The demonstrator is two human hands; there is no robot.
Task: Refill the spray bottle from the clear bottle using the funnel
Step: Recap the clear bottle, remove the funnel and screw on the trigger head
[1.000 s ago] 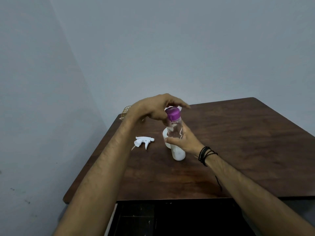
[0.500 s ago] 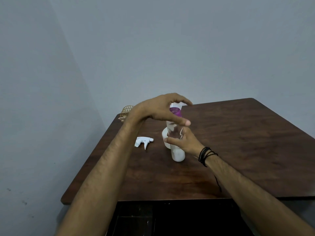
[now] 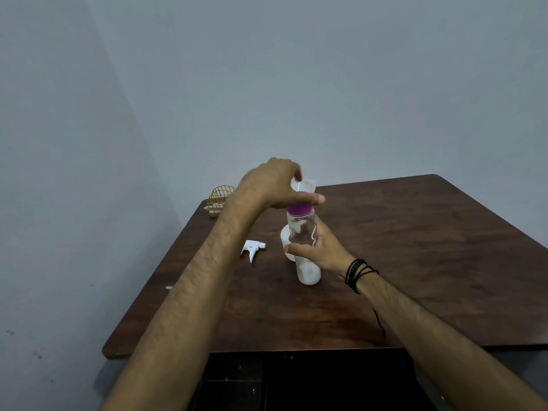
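Observation:
A clear bottle with a purple cap stands upright on the brown table. My right hand grips its middle from the right. My left hand reaches over from the left and curls round the cap, thumb across the front. Right behind the clear bottle stands the white spray bottle, mostly hidden. A translucent funnel shows above it, behind my left fingers. The white spray head lies on the table to the left.
A small golden wire basket sits at the table's far left corner. A tiny white scrap lies near the left edge. The table's front edge runs just below my forearms, with a dark opening under it.
My left hand has settled lower over the purple cap and turned on it, its thumb moving across the front. The bottle and my right hand have stayed in place.

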